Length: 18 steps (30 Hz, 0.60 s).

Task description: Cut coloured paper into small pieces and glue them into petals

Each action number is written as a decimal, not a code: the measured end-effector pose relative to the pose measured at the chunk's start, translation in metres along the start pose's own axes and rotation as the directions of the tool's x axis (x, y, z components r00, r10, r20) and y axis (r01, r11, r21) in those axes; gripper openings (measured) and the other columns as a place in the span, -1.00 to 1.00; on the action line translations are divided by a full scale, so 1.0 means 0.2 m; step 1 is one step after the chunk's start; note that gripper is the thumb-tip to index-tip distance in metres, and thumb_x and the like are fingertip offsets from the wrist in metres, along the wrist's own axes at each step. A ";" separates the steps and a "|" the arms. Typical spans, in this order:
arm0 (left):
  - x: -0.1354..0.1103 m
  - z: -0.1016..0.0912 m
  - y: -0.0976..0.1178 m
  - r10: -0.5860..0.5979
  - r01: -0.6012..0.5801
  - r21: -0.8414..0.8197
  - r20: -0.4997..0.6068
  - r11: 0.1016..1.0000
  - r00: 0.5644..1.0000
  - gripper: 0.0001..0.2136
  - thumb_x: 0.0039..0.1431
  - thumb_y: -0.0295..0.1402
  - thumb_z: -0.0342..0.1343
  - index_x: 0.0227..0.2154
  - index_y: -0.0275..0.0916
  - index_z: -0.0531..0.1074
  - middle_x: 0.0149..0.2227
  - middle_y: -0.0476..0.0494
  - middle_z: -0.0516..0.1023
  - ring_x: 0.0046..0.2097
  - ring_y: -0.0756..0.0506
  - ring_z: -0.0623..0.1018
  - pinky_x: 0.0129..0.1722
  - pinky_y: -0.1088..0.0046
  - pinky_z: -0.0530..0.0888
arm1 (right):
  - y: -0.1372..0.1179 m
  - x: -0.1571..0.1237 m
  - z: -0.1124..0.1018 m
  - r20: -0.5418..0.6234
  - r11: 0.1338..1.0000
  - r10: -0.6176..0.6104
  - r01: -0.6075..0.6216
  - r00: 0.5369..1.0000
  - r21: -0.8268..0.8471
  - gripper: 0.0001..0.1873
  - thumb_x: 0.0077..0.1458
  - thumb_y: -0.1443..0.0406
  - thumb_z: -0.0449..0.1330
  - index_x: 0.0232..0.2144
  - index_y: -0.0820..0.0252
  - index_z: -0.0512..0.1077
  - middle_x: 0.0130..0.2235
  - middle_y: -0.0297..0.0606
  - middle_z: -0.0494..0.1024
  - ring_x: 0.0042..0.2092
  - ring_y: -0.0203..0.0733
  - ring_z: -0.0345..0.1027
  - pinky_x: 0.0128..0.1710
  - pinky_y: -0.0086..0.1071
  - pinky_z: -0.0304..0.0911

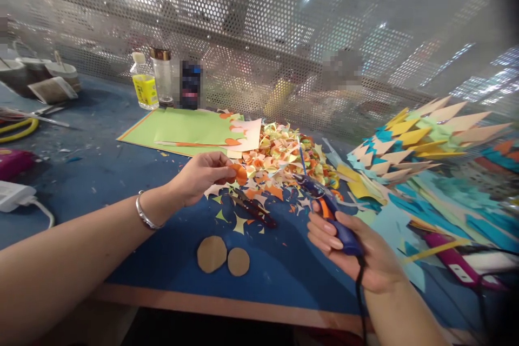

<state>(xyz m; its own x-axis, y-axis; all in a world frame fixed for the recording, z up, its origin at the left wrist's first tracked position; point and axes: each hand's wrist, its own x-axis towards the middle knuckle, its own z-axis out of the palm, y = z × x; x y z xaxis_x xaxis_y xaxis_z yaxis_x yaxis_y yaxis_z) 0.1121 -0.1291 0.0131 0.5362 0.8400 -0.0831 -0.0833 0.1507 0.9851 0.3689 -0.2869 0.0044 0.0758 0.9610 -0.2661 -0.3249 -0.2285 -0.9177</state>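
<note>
My left hand (203, 175), a metal bangle on its wrist, pinches a small orange paper piece (240, 174) over the blue table. My right hand (357, 248) is wrapped round a blue and orange glue gun (330, 211), its nozzle pointing up and left toward the paper piece; its black cord hangs down by my wrist. A heap of orange, yellow and green paper scraps (284, 159) lies just beyond both hands. Dark scissors (255, 208) rest on the table between the hands. Two brown cardboard discs (223, 257) lie near the front edge.
Green paper sheets (182, 130) lie at the back left beside a yellow-labelled bottle (144, 84) and a jar (162, 75). Stacked paper cones (425, 135) and blue offcuts fill the right. A pink tool (454, 259) lies at the right. A perforated metal screen runs behind.
</note>
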 end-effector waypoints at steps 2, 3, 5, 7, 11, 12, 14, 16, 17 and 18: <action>0.00 0.00 0.00 -0.021 0.021 0.006 0.006 1.000 1.000 -0.83 -0.06 -0.40 0.28 -0.53 -0.29 0.37 -0.50 -0.03 0.52 -0.48 0.10 0.41 -0.41 0.53 0.31 | 0.00 0.01 0.02 0.000 0.999 0.010 -0.010 1.000 0.038 -0.76 0.00 0.09 0.22 -0.37 0.12 0.44 -0.52 -0.45 0.02 -0.55 -0.34 -0.19 -0.55 -0.39 0.04; 0.00 0.00 -0.01 -0.031 0.031 0.010 0.007 0.999 0.999 -0.83 -0.06 -0.40 0.28 -0.52 -0.29 0.37 -0.49 -0.04 0.53 -0.47 0.10 0.42 -0.40 0.53 0.31 | 0.00 0.02 0.03 0.000 0.998 0.017 -0.017 1.000 0.057 -0.76 0.00 0.10 0.23 -0.37 0.13 0.45 -0.52 -0.46 0.00 -0.54 -0.35 -0.22 -0.55 -0.41 0.03; 0.00 0.01 -0.01 -0.048 0.048 0.011 0.007 0.999 0.999 -0.84 -0.06 -0.40 0.28 -0.52 -0.29 0.37 -0.49 -0.04 0.53 -0.46 0.09 0.43 -0.39 0.53 0.31 | 0.00 0.03 0.05 -0.002 0.995 0.020 -0.020 1.000 0.094 -0.77 -0.01 0.12 0.23 -0.38 0.15 0.45 -0.51 -0.46 -0.02 -0.54 -0.35 -0.24 -0.56 -0.43 0.01; 0.00 0.01 -0.01 -0.063 0.062 0.011 0.007 0.998 0.998 -0.84 -0.06 -0.41 0.28 -0.52 -0.29 0.37 -0.50 -0.03 0.52 -0.46 0.08 0.44 -0.41 0.53 0.30 | -0.01 0.04 0.06 -0.006 0.994 0.006 -0.005 1.000 0.108 -0.79 -0.02 0.14 0.24 -0.38 0.14 0.44 -0.49 -0.45 -0.01 -0.53 -0.34 -0.25 -0.57 -0.44 -0.02; 0.00 0.01 -0.03 -0.089 0.087 0.042 0.026 0.995 0.996 -0.81 -0.05 -0.38 0.29 -0.53 -0.29 0.36 -0.52 -0.04 0.52 -0.50 0.09 0.41 -0.46 0.53 0.26 | -0.04 0.06 0.10 0.024 0.997 -0.052 0.050 0.998 0.055 -0.79 -0.04 0.12 0.23 -0.43 0.11 0.36 -0.48 -0.43 0.04 -0.53 -0.33 -0.25 -0.59 -0.43 -0.05; 0.00 0.01 -0.03 -0.094 0.093 0.050 0.029 0.994 0.995 -0.81 -0.05 -0.37 0.29 -0.53 -0.29 0.35 -0.53 -0.03 0.51 -0.51 0.09 0.40 -0.48 0.53 0.24 | -0.05 0.07 0.11 0.039 0.997 -0.066 0.065 0.997 0.031 -0.78 -0.04 0.12 0.23 -0.45 0.11 0.34 -0.49 -0.42 0.05 -0.53 -0.33 -0.25 -0.60 -0.42 -0.06; 0.00 0.01 -0.04 -0.101 0.099 0.057 0.033 0.993 0.994 -0.80 -0.05 -0.36 0.29 -0.54 -0.28 0.35 -0.55 -0.03 0.50 -0.52 0.09 0.40 -0.49 0.53 0.23 | -0.06 0.08 0.14 0.073 0.996 -0.087 0.090 0.993 -0.028 -0.76 0.00 0.12 0.21 -0.50 0.12 0.30 -0.50 -0.42 0.07 -0.54 -0.33 -0.22 -0.59 -0.41 -0.06; 0.00 0.01 -0.05 -0.091 0.088 0.061 0.043 0.994 0.995 -0.80 -0.04 -0.36 0.28 -0.54 -0.28 0.35 -0.56 -0.03 0.49 -0.51 0.08 0.42 -0.48 0.53 0.26 | -0.05 0.09 0.16 0.093 0.990 -0.095 0.104 0.991 -0.092 -0.73 0.04 0.12 0.20 -0.54 0.13 0.28 -0.53 -0.41 0.10 -0.55 -0.34 -0.17 -0.59 -0.40 -0.06; 0.00 0.02 -0.05 -0.079 0.075 0.068 0.050 0.995 0.996 -0.81 -0.03 -0.36 0.27 -0.55 -0.28 0.35 -0.56 -0.03 0.48 -0.51 0.08 0.42 -0.47 0.53 0.28 | -0.04 0.10 0.17 0.085 0.985 -0.102 0.112 0.991 -0.128 -0.72 0.06 0.13 0.20 -0.54 0.14 0.28 -0.54 -0.41 0.12 -0.55 -0.34 -0.12 -0.58 -0.40 -0.05; 0.00 0.02 -0.05 -0.065 0.061 0.079 0.057 0.995 0.996 -0.81 -0.03 -0.37 0.26 -0.56 -0.28 0.35 -0.57 -0.02 0.48 -0.51 0.08 0.42 -0.46 0.52 0.30 | -0.03 0.10 0.17 0.064 0.979 -0.111 0.120 0.992 -0.167 -0.71 0.07 0.13 0.21 -0.54 0.16 0.29 -0.56 -0.41 0.14 -0.55 -0.35 -0.07 -0.57 -0.40 -0.04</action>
<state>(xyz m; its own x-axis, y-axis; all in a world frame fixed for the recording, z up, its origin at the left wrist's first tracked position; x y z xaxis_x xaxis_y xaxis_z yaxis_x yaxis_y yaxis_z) 0.1158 -0.1328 0.0040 0.5872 0.7975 -0.1387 0.0157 0.1601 0.9870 0.3399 -0.2611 0.0158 0.0513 0.9883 -0.1433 -0.1510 -0.1342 -0.9794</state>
